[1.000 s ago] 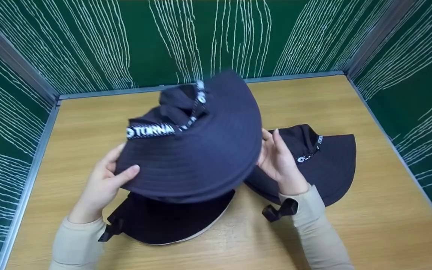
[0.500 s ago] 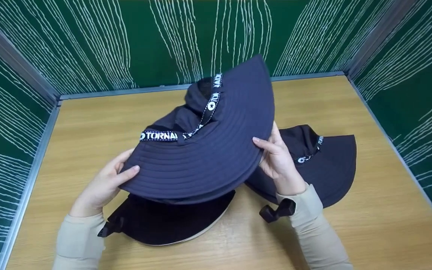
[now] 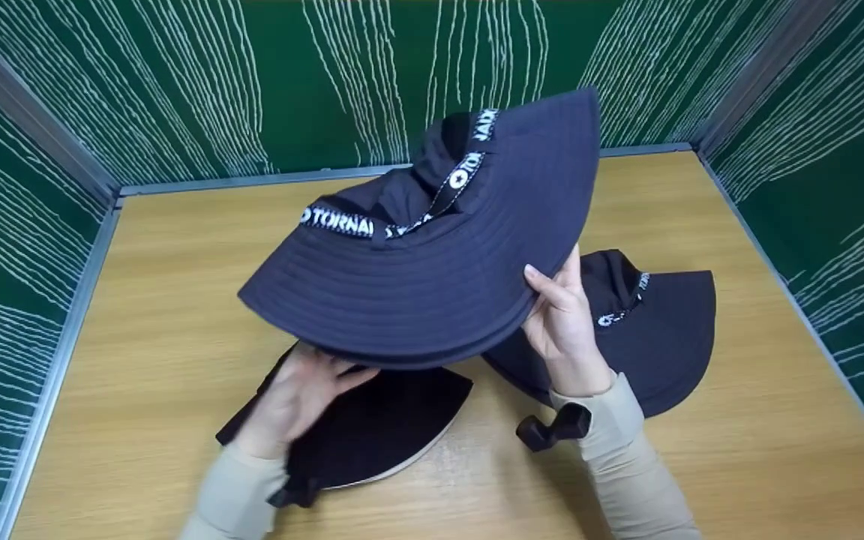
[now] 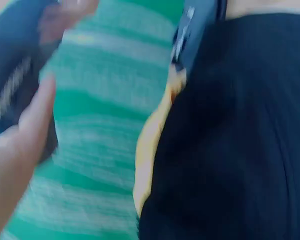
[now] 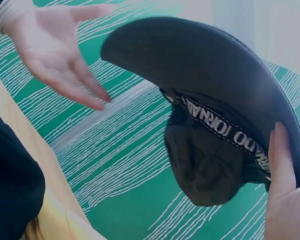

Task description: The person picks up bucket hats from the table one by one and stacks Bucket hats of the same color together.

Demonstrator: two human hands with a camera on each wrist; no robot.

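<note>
A dark navy bucket hat (image 3: 417, 300), folded in half, is held up over the table. Around its crown runs a black band (image 3: 338, 223) with white lettering. My right hand (image 3: 563, 322) pinches the brim at its right side, thumb on the near face and fingers behind. Below the brim's lower left edge is my left hand (image 3: 293, 397), blurred, with nothing in it. In the right wrist view, that left hand (image 5: 55, 55) has its fingers spread, apart from the hat (image 5: 205, 155).
On the wooden table (image 3: 154, 322), a black folded hat (image 3: 394, 427) with a pale edge lies under my left hand. Another dark lettered hat (image 3: 664, 345) lies at the right, behind my right wrist. Green panels (image 3: 327, 82) with white lines surround the table.
My left hand has let go of the brim's left corner and moved right and down. The right hand, first beside the brim, has gripped it, and the hat has moved up and right.
</note>
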